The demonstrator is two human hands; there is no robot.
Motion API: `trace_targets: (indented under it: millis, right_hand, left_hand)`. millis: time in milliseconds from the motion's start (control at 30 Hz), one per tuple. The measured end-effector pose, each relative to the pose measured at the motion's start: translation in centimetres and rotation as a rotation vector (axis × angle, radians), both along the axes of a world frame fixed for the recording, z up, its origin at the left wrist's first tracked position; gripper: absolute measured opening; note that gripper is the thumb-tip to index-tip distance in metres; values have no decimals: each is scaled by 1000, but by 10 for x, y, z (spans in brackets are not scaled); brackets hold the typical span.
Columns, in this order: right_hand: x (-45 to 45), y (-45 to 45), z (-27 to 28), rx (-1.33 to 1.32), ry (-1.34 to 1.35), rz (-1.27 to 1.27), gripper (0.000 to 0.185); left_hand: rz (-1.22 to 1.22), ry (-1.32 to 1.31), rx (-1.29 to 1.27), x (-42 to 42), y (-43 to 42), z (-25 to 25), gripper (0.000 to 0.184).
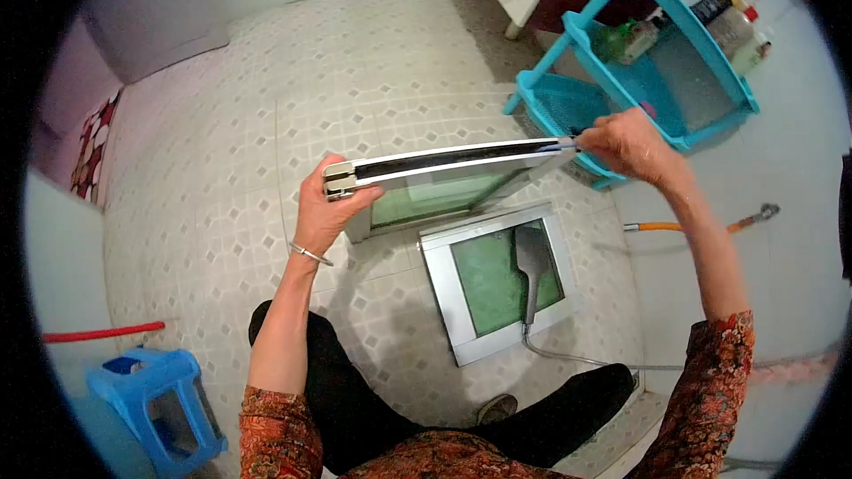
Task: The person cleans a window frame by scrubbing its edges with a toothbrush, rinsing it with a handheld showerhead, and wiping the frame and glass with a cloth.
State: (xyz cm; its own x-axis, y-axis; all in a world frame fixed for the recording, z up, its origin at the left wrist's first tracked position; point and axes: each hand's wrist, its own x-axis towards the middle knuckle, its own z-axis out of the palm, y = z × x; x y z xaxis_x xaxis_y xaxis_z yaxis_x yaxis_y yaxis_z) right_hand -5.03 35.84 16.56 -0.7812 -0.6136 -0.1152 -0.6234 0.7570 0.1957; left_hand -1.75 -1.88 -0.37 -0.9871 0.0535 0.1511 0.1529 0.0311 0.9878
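Observation:
A white-framed glass window panel [461, 179] stands on edge in front of me, a dark groove running along its top edge. My left hand [324, 200] is closed around its left corner, at a pale corner fitting [339, 181]. At the other end, my right hand [630, 146] pinches a thin, stick-like tool [568, 144] lying at the groove's right end; its kind is hard to make out. Flat on the floor below rests a second framed glass panel [441, 279], and a grey shower head [532, 257] with its hose lies across that glass.
To the right stands a turquoise plastic shelf rack [577, 31] holding several bottles. An orange hose [661, 226] runs along the right wall. A blue plastic stool [146, 372] and a red stick [106, 332] are at left. Patterned tile floor [204, 151] surrounds the panels.

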Motion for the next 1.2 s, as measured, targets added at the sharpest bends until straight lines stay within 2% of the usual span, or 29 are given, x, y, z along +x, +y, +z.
trace_targets:
  millis: [33, 67, 167, 200, 300, 467, 567, 700, 767, 900, 967, 1067, 1167, 1200]
  right_hand:
    - [0, 11, 9, 58, 11, -32, 14]
    - [4, 18, 13, 2, 10, -48, 15]
    - [9, 30, 15, -300, -104, -118, 14]
    - [15, 23, 22, -468, -224, -322, 13]
    - [16, 27, 21, -715, -475, -430, 14]
    - [17, 17, 12, -770, -492, -410, 16]
    - [15, 12, 9, -814, -440, -354, 17]
    - [30, -58, -3, -904, -464, -229, 20]
    - [44, -109, -12, -867, -474, -284, 22]
    - [38, -164, -61, -918, -315, 110, 40]
    - [38, -181, -77, -897, -307, 104, 42]
    - [39, -160, -90, -781, -199, 78, 44]
    - [47, -130, -76, -734, -148, -74, 45]
    - [46, -129, -68, -722, -118, -46, 47]
  left_hand:
    - [-1, 6, -10, 1, 0, 0, 24]
    - [-1, 12, -19, 2, 0, 0, 24]
    - [-23, 4, 23, 1, 2, -1, 23]
    - [-28, -4, 50, 2, 3, 2, 23]
    - [-24, -27, 55, 3, 1, 2, 23]
    - [-40, -40, 63, 3, -1, 1, 24]
    - [-11, 7, -29, 2, -1, 4, 25]
    - [-46, -6, -15, 0, -5, 1, 27]
    - [-65, -15, 57, 3, -7, -1, 26]
    - [-68, -50, 185, 0, -3, 2, 25]
    - [-72, -86, 259, 0, -1, 4, 25]
    - [-85, -38, 154, -2, -6, 1, 25]
    - [-43, -15, 106, -6, -7, 1, 25]
    - [-42, -11, 164, -8, -5, 0, 25]
